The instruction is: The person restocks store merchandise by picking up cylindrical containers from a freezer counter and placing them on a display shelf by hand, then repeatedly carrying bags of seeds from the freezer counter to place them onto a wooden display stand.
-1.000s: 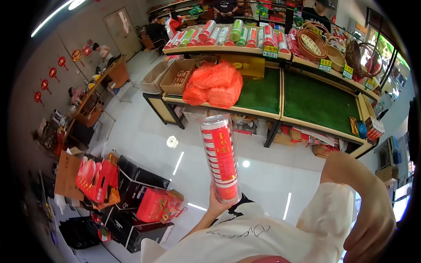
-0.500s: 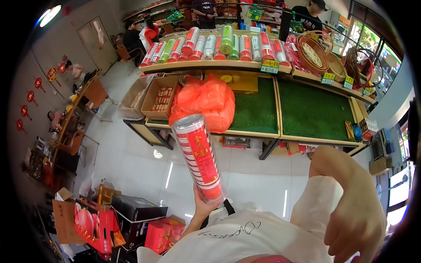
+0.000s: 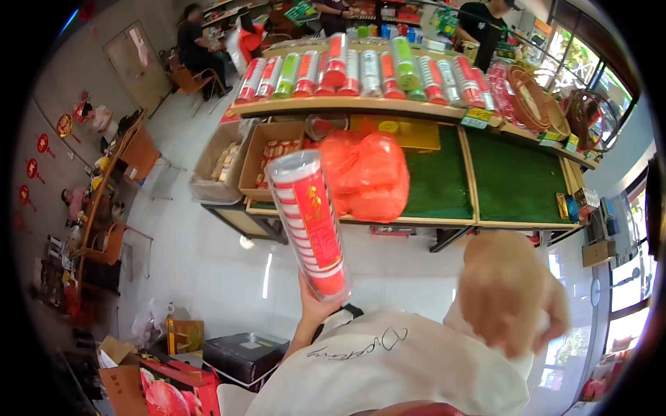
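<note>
My left hand (image 3: 316, 305) is wrapped round the lower end of a clear plastic tube (image 3: 312, 225). The tube has a red label with gold characters and holds stacked white and red packs. It stands tilted in front of my chest, its top leaning left. My right hand (image 3: 512, 295) hangs at the lower right, away from the shelf and the tube; motion blur smears its fingers, and I see nothing in it. Beyond the tube, a knotted red plastic bag (image 3: 368, 180) with bulky contents sits at the edge of the display table.
Similar tubes (image 3: 305, 73) line the upper shelf, with wicker baskets (image 3: 528, 97) on its right. Cardboard boxes (image 3: 270, 156) stand left of the bag. A black box (image 3: 246, 353) and a red carton (image 3: 180, 388) lie at lower left. Several people are in the background.
My view has turned, so the shelf and bag sit further right. My left hand still holds the tube, slightly higher in view. My right hand has moved up and left.
</note>
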